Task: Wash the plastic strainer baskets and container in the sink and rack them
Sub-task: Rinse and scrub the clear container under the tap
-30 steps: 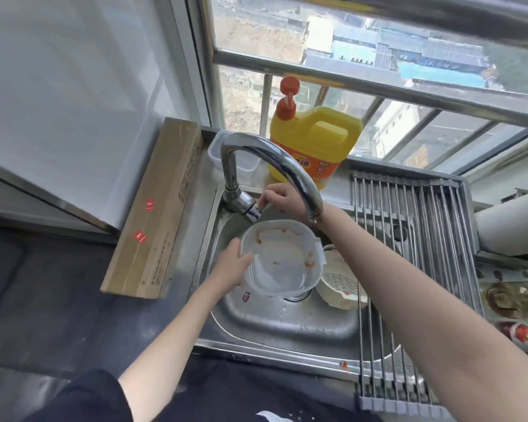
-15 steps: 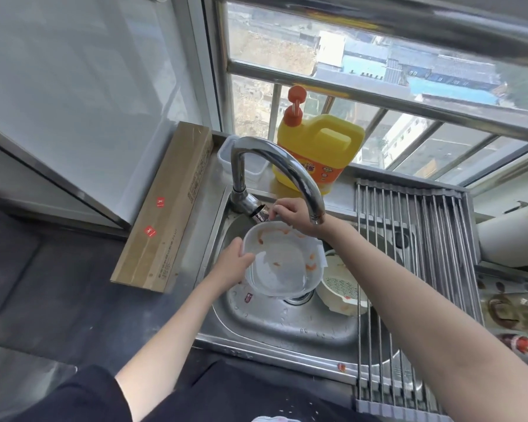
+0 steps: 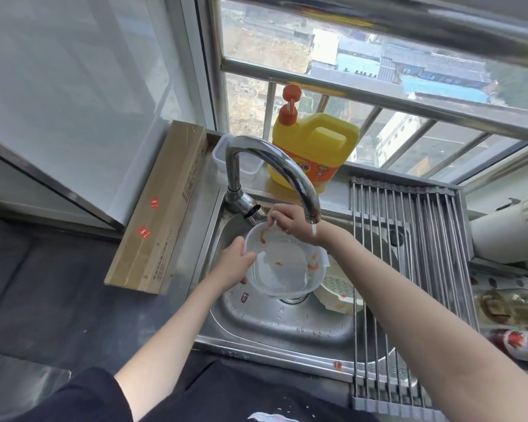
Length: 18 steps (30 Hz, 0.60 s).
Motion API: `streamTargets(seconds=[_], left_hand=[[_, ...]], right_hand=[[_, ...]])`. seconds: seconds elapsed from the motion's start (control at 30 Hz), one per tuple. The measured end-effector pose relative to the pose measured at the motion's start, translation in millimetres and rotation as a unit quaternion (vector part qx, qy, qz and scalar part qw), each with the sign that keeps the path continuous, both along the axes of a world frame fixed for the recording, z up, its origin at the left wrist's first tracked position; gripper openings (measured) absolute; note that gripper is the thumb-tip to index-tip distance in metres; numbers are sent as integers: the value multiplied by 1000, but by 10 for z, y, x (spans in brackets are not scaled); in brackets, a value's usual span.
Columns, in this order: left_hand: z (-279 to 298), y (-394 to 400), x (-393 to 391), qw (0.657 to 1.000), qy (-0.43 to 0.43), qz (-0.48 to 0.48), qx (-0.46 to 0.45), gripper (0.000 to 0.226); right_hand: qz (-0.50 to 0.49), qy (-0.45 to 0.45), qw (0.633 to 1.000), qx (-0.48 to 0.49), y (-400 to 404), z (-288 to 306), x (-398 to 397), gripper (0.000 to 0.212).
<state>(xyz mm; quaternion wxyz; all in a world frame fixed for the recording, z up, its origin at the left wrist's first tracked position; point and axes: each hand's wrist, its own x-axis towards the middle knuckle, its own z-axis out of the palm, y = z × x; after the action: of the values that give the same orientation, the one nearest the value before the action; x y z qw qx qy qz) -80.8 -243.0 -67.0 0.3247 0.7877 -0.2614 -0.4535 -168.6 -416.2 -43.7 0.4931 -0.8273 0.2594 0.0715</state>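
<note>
Under a barred window, the steel sink [image 3: 287, 327] holds a cream strainer basket [image 3: 337, 292]. The left hand [image 3: 235, 264] grips the stained clear plastic container [image 3: 282, 264] under the chrome tap [image 3: 275, 166]; the right hand [image 3: 290, 222] pinches its far rim (water starts). Next, I judge, rinsing and rubbing the stains.

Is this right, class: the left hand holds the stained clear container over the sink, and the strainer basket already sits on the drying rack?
Not quite. The head view shows the strainer basket lying in the sink, partly under the drying rack, not on it. The left hand does hold the stained container.
</note>
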Motion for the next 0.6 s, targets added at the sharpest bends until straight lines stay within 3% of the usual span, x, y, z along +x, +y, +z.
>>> streamTargets(seconds=[0.13,0.3,0.37,0.47,0.6], left_hand=[[30,-17,-20,1000,-9,0,-8,23],[-2,-41,-69,1000,-11,11,-15,21],[-3,-61,-114,1000,-12,16,-21,22],[22,-85,-169,999,-9,14,-29,19],[49,-74,-192,1000,-6,10,-28,16]], right_hand=[[9,6,1000,-24,37,69,-33,23],[-37,2,994,98,20,354,-348,20],[-59,42,994,83,67,376,-426,14],[-77,88,993,5,153,329,-353,33],[-149,90,984,33,194,344,-221,39]])
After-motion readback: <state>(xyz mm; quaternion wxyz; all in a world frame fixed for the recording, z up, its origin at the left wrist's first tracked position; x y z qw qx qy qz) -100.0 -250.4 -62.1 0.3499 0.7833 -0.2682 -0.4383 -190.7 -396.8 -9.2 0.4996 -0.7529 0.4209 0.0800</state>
